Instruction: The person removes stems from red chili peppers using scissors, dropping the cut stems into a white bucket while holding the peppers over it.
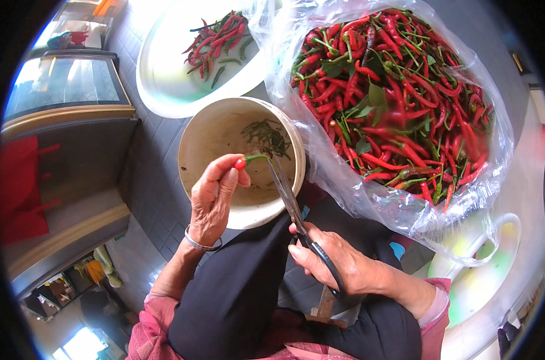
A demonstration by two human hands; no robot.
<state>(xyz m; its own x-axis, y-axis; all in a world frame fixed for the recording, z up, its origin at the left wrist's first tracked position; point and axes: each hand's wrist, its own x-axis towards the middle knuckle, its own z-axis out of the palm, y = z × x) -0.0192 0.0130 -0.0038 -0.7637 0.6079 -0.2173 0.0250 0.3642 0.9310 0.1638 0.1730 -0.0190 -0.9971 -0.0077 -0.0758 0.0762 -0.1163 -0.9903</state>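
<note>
Over a round whitish bucket (209, 148), my left hand (216, 198) pinches a red chili pepper (240, 164) whose green stem points right. My right hand (335, 258) grips scissors (290, 198) with black handles; the tips of the blades reach the end of that stem. Cut green stems (268, 135) lie at the bottom of the bucket. To the right, a clear plastic bag (340, 193) stands open, heaped with red chili peppers (416, 103) that carry green stems and a few leaves. Most of the pepper in my left hand is hidden by the fingers.
A wide white basin (164, 85) beyond the bucket holds a small pile of red and green chilies (218, 40). Grey tiles (159, 148) cover the floor. At left stands a cabinet (74, 157) with a red cloth (22, 184). A piece of wood (325, 301) shows between my legs.
</note>
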